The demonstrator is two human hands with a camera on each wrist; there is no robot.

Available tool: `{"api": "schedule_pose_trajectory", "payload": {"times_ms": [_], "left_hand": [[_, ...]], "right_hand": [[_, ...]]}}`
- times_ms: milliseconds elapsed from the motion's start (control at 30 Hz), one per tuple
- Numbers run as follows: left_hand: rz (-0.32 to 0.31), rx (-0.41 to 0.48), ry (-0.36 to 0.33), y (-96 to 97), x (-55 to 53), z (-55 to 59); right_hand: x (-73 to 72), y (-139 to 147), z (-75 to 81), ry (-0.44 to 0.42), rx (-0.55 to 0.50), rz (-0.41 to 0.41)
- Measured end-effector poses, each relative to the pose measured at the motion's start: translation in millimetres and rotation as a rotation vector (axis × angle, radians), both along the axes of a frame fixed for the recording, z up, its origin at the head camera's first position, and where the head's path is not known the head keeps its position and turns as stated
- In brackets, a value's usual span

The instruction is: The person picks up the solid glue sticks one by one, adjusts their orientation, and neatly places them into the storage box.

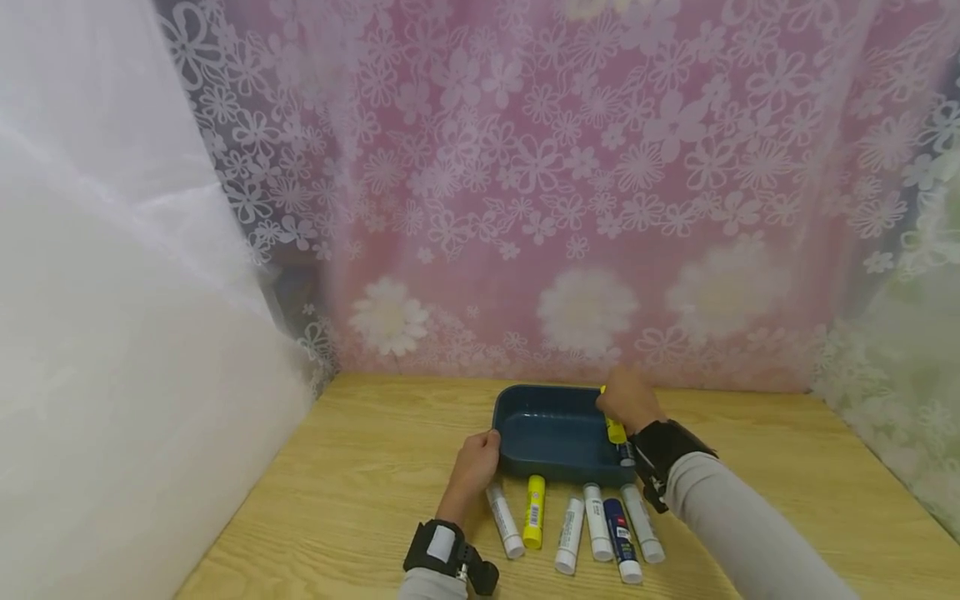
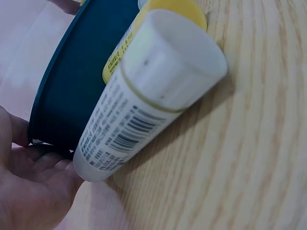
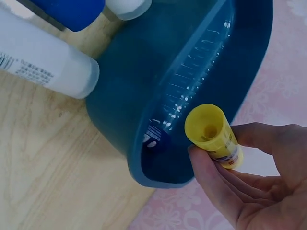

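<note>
A dark blue tray (image 1: 555, 437) lies on the table, and my left hand (image 1: 474, 462) grips its left end, thumb at the rim and fingers outside. Over the tray's right end, my right hand (image 1: 632, 402) pinches a yellow glue stick (image 3: 213, 136) between thumb and fingers. Below it, inside the tray, is a dark blue glue stick (image 3: 154, 138), partly hidden in the right wrist view by the wall. Close to my left hand lies a white glue stick (image 2: 129, 115), with another yellow glue stick (image 1: 534, 512) just right of it.
In front of the tray's right half lie several more glue sticks: white ones (image 1: 569, 535) and a dark blue one (image 1: 621, 537) with a white end. A flowered curtain (image 1: 525, 208) hangs behind the wooden table (image 1: 375, 467). White sheeting (image 1: 135, 375) borders the left side.
</note>
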State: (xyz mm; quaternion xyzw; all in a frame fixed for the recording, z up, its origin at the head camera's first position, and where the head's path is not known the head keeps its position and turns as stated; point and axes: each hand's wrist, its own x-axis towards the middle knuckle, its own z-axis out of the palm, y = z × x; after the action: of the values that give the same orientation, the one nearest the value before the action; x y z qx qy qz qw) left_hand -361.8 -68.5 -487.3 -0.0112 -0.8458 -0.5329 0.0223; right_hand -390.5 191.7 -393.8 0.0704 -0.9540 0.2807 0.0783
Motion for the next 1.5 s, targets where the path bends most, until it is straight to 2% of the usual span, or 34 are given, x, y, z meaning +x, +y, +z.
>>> {"api": "schedule_pose_trajectory", "payload": {"times_ms": [367,500,700,1000,1333,1500], "left_hand": [[-0.001,-0.006,0.015,0.0,-1.0,0.4],[0.002,-0.006,0.009,0.0,-0.6,-1.3],[-0.005,0.004,0.014,-0.2,0.2,-2.4],[-0.010,0.016,0.002,-0.5,1.8,0.0],[-0.008,0.001,0.001,-0.3,0.5,0.7],[-0.010,-0.004,0.000,-1.1,0.7,-1.6]], "right_hand": [[0.2,-2.5,-18.4,0.035,0.087,-0.047],[0.8,-1.5,-29.9,0.083,0.140,-0.042],[4.6,-0.3,-42.4,0.142,0.127,0.011],[8.2,-3.4,-47.8,0.075,0.134,-0.016],[12.3,-8.5,-50.2,0.112,0.163,0.006],[12.7,-8.6,-52.2,0.124,0.177,-0.013]]}}
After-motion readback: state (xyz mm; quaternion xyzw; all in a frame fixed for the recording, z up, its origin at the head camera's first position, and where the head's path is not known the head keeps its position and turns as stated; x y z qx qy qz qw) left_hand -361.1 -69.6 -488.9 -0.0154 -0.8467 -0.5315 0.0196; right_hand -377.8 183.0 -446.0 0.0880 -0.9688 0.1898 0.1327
